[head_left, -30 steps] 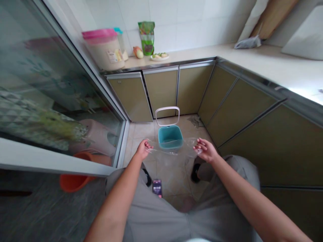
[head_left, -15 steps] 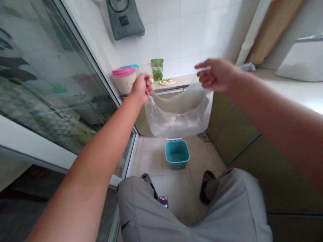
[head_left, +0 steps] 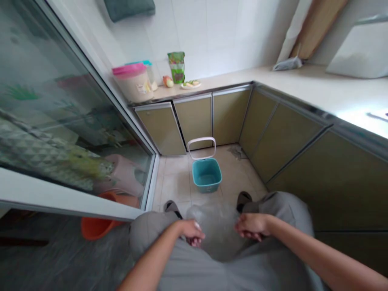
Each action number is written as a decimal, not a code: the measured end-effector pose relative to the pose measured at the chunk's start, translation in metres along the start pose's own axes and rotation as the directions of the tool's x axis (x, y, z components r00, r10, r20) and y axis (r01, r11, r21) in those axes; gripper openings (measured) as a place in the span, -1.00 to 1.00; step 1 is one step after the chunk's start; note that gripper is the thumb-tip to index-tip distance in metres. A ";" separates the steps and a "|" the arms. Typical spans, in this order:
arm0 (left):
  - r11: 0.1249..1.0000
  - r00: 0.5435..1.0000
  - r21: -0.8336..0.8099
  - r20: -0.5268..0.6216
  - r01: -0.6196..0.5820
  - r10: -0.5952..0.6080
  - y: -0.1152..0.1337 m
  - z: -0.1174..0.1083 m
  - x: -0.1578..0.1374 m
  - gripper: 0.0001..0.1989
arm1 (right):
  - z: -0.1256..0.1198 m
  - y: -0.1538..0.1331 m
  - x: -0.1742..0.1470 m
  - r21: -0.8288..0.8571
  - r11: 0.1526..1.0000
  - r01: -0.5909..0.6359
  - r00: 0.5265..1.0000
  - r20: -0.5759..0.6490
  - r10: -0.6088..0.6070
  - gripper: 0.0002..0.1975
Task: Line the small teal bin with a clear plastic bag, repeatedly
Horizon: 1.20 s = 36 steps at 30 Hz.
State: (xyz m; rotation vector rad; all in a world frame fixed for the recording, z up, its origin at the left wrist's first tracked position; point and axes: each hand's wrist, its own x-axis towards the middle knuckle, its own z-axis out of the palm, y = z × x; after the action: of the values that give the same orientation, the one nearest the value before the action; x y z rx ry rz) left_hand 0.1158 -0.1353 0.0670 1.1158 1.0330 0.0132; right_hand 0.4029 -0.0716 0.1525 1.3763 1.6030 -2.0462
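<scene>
A clear plastic bag (head_left: 216,218), blurred by motion, spreads low between my knees. My left hand (head_left: 192,231) is closed on its left edge, close to my left thigh. On the opposite edge my right hand (head_left: 251,225) has its fingers curled round the film, just over my right leg. Beyond the bag a teal bin (head_left: 207,176) stands upright on the tiled floor, with no liner in it. Its pale rim frame (head_left: 201,139) is tipped up at the back, leaning toward the cabinets.
Cabinets (head_left: 194,117) run along the back and right under a pale counter (head_left: 236,76). On it stand a pink-lidded container (head_left: 133,83), a green pouch (head_left: 177,66) and a small plate (head_left: 190,84). A glass sliding door (head_left: 91,121) borders the left; an orange basin (head_left: 97,222) lies there.
Both hands have come down and back toward my lap, bringing the bag from in front of the counter to between my knees. The view tilts lower; the bin has stayed put.
</scene>
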 end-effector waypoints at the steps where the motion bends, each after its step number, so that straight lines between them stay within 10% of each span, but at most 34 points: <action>1: 0.995 0.996 -0.023 0.007 0.093 -0.092 -0.006 -0.008 0.004 -0.60 | -0.002 0.016 0.011 -0.003 0.999 -0.049 0.997 0.060 0.049 -0.63; 6: 0.975 0.965 -0.206 -0.263 -0.078 0.021 0.002 -0.056 -0.005 -0.49 | -0.022 0.048 0.034 0.125 0.991 0.056 0.994 0.087 -0.067 -0.55; 18: 0.869 0.668 0.035 -0.625 -0.494 0.404 0.091 -0.130 -0.069 -0.09 | -0.095 -0.048 -0.012 0.149 0.931 0.334 0.930 -0.216 -0.299 -0.47; 24: 0.851 0.501 0.297 -0.705 -0.434 0.501 0.117 -0.166 -0.089 0.06 | -0.119 -0.101 -0.033 0.040 0.895 0.445 0.853 -0.322 -0.410 -0.33; 36: 0.790 0.345 0.570 -0.711 -0.226 0.612 0.165 -0.189 -0.103 0.30 | -0.151 -0.180 -0.042 -0.333 0.821 0.463 0.676 -0.467 -0.570 -0.25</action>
State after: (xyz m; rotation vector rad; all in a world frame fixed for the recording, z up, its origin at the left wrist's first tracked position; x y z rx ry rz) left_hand 0.0051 0.0328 0.2482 1.8068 1.6683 0.9925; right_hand 0.3907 0.1111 0.3059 1.6802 2.6365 -1.7403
